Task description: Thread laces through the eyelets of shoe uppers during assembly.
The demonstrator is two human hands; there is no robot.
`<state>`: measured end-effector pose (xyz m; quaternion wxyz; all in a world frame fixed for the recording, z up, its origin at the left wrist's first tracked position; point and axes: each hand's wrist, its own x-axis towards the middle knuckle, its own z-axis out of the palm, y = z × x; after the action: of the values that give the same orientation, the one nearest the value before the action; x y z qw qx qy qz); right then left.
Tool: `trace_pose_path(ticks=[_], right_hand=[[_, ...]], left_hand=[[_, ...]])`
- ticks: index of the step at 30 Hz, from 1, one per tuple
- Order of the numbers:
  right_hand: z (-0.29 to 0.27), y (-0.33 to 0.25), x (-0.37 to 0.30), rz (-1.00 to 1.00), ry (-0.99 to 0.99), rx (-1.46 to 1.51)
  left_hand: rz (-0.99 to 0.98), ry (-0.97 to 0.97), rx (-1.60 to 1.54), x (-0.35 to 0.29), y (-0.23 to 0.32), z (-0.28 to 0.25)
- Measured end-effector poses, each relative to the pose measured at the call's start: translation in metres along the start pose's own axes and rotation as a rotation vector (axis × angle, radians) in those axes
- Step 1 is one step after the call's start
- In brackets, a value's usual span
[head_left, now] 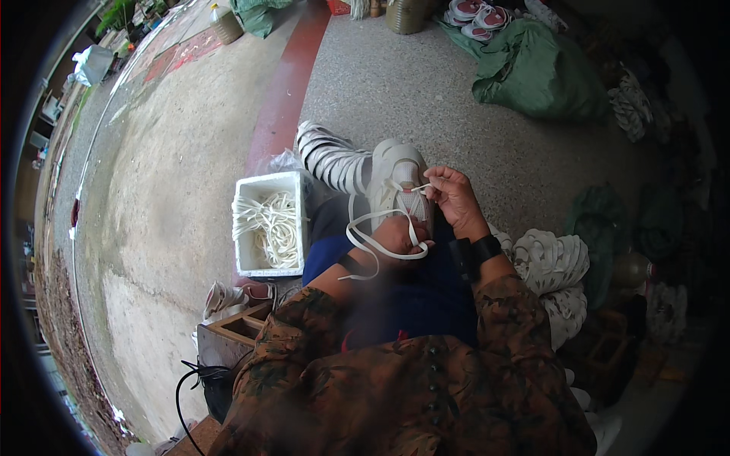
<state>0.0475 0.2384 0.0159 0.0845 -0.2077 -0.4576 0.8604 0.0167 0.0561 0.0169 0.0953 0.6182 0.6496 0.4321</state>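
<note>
A white shoe lies on my lap with its toe pointing away from me. A white shoelace runs through its upper part, and a long loose length loops down to the left. My right hand pinches a piece of this lace between thumb and fingertips at the right side of the shoe's tongue. Over the near part of the shoe lies my left hand, fingers curled, with the lace crossing over it. What those fingers hold is hidden. Dark bands circle both my wrists.
A white foam box of white laces stands left. A row of nested white shoes extends beyond it. More white shoes are piled at right. A green sack lies far right. A wooden frame is near left.
</note>
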Motion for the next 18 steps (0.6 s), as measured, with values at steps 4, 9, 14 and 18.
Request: trace_pose_path(ticks=[4,9,14,18], right_hand=[[-0.015,-0.004,0.008,-0.05,0.046,-0.236],[-0.013,-0.002,0.022,-0.585,-0.025,-0.869],[0.016,-0.018,0.027,-0.363,0.021,-1.17],[0.047,-0.023,0.032,-0.253,-0.053,-1.575]], left_hand=[[0.01,-0.01,-0.032,0.003,0.001,-0.002],[0.0,-0.003,-0.027,0.005,0.006,-0.005],[-0.01,-0.015,-0.011,0.003,0.005,-0.003],[-0.044,-0.132,0.056,0.005,0.007,-0.007]])
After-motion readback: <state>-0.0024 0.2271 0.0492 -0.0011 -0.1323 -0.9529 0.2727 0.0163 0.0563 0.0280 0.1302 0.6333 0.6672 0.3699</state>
